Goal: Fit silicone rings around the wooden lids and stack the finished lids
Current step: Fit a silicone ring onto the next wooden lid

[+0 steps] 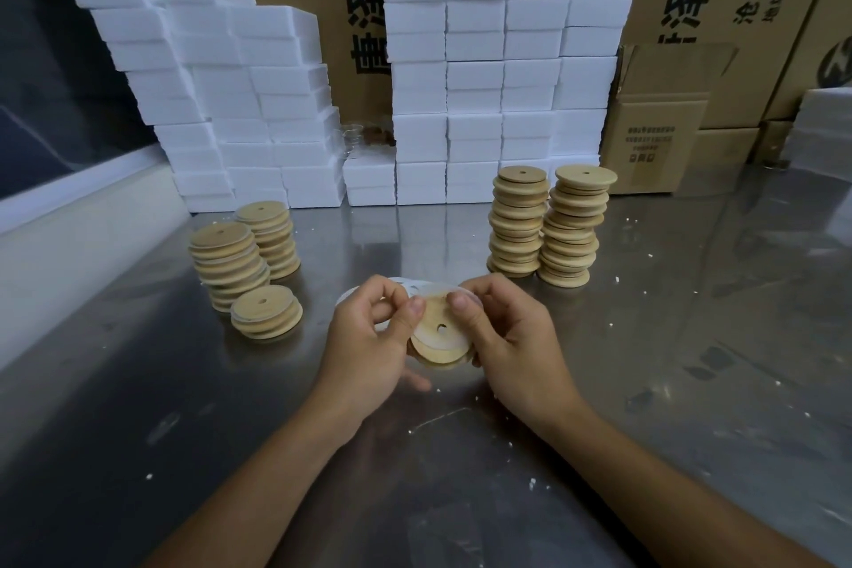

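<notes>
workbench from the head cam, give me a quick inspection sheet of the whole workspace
surface: metal table, shiny, scuffed, dotted with white crumbs.
job's things: wooden lid held above the table with a silicone ring partly over it; three lid stacks on the left, the front one low; two tall lid stacks on the right; loose rings behind the hands.
clutter: white foam blocks piled along the back.
grippers: left hand and right hand both pinch the lid and ring between thumb and fingers.
cables: nothing seen.
surroundings: cardboard boxes behind and to the right; pale ledge on the left.
</notes>
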Available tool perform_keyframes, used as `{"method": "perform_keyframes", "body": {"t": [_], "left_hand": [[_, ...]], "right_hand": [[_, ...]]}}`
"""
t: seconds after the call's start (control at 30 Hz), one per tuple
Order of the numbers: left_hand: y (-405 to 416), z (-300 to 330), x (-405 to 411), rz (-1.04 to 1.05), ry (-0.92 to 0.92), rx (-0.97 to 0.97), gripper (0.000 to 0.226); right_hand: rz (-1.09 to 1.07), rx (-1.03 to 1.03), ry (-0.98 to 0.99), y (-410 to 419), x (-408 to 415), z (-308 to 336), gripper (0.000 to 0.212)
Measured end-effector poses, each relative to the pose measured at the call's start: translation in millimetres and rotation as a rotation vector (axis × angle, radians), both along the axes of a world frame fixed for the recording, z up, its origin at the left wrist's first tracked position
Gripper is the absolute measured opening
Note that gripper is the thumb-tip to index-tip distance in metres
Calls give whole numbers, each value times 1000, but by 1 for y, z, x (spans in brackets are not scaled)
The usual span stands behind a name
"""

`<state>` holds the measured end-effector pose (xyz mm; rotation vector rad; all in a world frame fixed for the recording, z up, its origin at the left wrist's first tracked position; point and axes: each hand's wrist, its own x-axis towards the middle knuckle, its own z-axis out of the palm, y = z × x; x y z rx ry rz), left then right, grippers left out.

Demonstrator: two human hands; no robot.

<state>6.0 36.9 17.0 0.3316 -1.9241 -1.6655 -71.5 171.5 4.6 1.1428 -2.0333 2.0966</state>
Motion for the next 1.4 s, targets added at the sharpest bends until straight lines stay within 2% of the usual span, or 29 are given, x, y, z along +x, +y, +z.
{"method": "perform_keyframes", "body": {"t": [0.2, 0.53, 0.93, 1.23, 1.4], "left_hand": [[2, 3, 1, 44, 43, 16, 20], [-4, 5, 1, 4, 88, 11, 18], [-11, 11, 5, -60, 36, 165, 12], [-11, 13, 7, -53, 18, 179, 15], [-11, 15, 7, -52, 36, 308, 14]], "right_hand": [[-59, 13, 0, 1, 1, 2, 14], [20, -107, -229, 1, 3, 8, 12], [73, -119, -414, 7, 2, 16, 11], [65, -91, -444, 9, 3, 20, 13], [89, -128, -515, 9, 0, 18, 8]]}}
